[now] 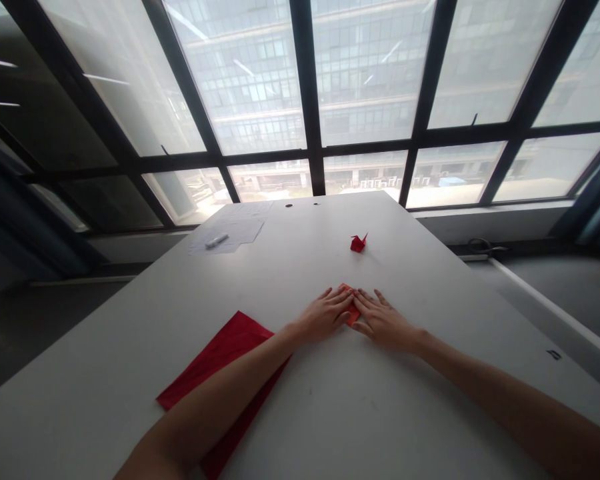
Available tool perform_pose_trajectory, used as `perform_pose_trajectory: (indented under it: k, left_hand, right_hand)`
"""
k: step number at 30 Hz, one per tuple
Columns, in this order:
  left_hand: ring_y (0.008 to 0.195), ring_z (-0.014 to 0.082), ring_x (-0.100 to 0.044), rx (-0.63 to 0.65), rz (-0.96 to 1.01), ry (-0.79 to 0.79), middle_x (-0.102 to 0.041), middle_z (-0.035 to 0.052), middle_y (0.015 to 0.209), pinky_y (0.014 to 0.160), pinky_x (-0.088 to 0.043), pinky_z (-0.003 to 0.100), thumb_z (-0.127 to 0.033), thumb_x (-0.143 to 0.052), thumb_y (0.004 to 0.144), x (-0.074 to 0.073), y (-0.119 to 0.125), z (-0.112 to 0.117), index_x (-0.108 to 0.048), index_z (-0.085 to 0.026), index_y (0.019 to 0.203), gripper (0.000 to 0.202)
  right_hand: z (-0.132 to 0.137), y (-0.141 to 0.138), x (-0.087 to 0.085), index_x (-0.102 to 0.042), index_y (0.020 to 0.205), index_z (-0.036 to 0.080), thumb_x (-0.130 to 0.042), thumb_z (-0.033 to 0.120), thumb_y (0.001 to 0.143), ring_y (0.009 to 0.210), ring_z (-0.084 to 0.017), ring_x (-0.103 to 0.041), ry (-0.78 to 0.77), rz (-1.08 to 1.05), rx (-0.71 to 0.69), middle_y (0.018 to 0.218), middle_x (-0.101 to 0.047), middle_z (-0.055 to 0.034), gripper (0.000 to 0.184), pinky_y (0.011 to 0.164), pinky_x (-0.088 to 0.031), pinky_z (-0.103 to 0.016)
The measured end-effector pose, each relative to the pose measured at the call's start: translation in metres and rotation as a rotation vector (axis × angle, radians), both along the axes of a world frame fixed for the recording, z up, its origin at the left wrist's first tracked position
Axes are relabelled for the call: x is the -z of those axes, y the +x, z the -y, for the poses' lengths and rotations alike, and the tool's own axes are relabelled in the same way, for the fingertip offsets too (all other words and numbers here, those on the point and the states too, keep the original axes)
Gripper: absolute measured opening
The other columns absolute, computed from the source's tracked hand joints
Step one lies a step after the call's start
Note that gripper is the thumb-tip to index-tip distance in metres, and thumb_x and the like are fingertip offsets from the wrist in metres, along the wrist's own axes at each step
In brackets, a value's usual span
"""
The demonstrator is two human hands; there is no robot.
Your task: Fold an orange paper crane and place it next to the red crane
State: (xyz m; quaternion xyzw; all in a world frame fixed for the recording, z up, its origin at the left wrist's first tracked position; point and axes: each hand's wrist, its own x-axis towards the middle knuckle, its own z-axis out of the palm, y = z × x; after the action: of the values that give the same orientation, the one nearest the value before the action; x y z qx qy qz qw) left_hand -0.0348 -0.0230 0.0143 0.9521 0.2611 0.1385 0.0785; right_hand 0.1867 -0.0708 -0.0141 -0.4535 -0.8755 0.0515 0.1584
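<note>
Two bare hands lie flat on a white tabletop (330, 407). The left hand (325, 313) and the right hand (383, 321) are side by side and their fingertips almost meet. Both hands are open, with the fingers stretched out and pointing away from the person. They do not grip anything.

Under the fingers of both hands is a small red paper (351, 311). It is folded and lies flat in the middle of the tabletop. Only a thin bit of it shows in the gap between the two hands. The rest is hidden under the fingers.

A little folded paper bird (359, 243), also red, sits farther back on the tabletop, well apart from the hands.

Some big red sheets (215, 357) lie near the left front edge. The left arm rests across them.

At the far left corner there are white papers (237, 230) with a light-coloured pen (217, 241) on top of them.

Behind the tabletop is a big window (360, 80) with dark bars. Another building shows through the glass.
</note>
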Motion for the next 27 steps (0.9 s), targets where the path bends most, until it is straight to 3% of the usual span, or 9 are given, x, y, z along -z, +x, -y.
perform_pose_trajectory:
  k: [5, 9, 12, 18, 23, 27]
  left_hand:
    - [0.150, 0.0205, -0.016, -0.027, -0.137, -0.071, -0.020, 0.0064, 0.161, 0.122, -0.011, 0.047, -0.051, -0.025, 0.102, 0.002, 0.001, -0.001, -0.016, -0.026, 0.156, 0.060]
    - [0.150, 0.0210, -0.015, -0.051, -0.158, -0.090, -0.021, 0.0070, 0.161, 0.122, -0.011, 0.048, -0.053, -0.023, 0.102, 0.000, 0.000, -0.001, -0.019, -0.026, 0.156, 0.060]
    - [0.150, 0.0220, -0.015, -0.055, -0.148, -0.092, -0.021, 0.0063, 0.161, 0.122, -0.011, 0.049, -0.053, -0.026, 0.102, 0.000, 0.000, -0.001, -0.018, -0.028, 0.156, 0.060]
    - [0.150, 0.0218, -0.017, -0.044, -0.085, -0.079, -0.023, 0.0070, 0.160, 0.122, -0.014, 0.048, -0.049, -0.029, 0.103, 0.005, 0.000, -0.002, -0.019, -0.027, 0.156, 0.058]
    - [0.141, 0.0185, -0.040, -0.068, 0.066, -0.106, -0.048, 0.0049, 0.148, 0.119, -0.025, 0.042, -0.032, -0.036, 0.103, 0.009, 0.002, -0.008, -0.048, -0.028, 0.143, 0.042]
    - [0.125, 0.0205, -0.056, -0.057, 0.190, -0.107, -0.062, 0.0053, 0.133, 0.111, -0.037, 0.035, -0.023, -0.050, 0.097, 0.011, 0.003, -0.013, -0.068, -0.023, 0.118, 0.028]
  right_hand:
    - [-0.005, 0.010, -0.005, -0.021, 0.156, 0.013, -0.021, 0.063, 0.098, 0.150, -0.028, -0.016, -0.056, 0.122, 0.090, 0.160, -0.023, -0.0150, 0.076, 0.121, -0.007, -0.055]
    - [-0.007, 0.016, -0.004, -0.030, 0.152, 0.005, -0.019, 0.064, 0.097, 0.149, -0.032, -0.019, -0.059, 0.174, 0.319, 0.157, -0.027, -0.0225, 0.082, 0.119, -0.004, -0.057]
    - [-0.007, 0.014, -0.003, -0.030, 0.151, 0.001, -0.020, 0.058, 0.100, 0.148, -0.033, -0.020, -0.021, 0.143, 0.458, 0.156, -0.026, -0.0257, 0.078, 0.119, -0.008, -0.056]
    - [-0.004, 0.001, -0.006, -0.026, 0.154, 0.010, -0.020, 0.046, 0.103, 0.150, -0.023, -0.018, -0.037, 0.074, 0.136, 0.160, -0.025, -0.0132, 0.063, 0.121, -0.016, -0.049]
    - [-0.004, 0.002, -0.007, -0.042, 0.148, 0.013, -0.026, 0.039, 0.103, 0.146, -0.024, -0.029, -0.049, 0.001, 0.190, 0.155, -0.038, -0.0123, 0.054, 0.120, -0.018, -0.052]
    - [-0.016, 0.013, -0.005, -0.066, 0.125, 0.018, -0.037, 0.032, 0.101, 0.134, -0.023, -0.049, 0.005, -0.192, 0.356, 0.139, -0.058, -0.0108, 0.040, 0.115, -0.032, -0.044]
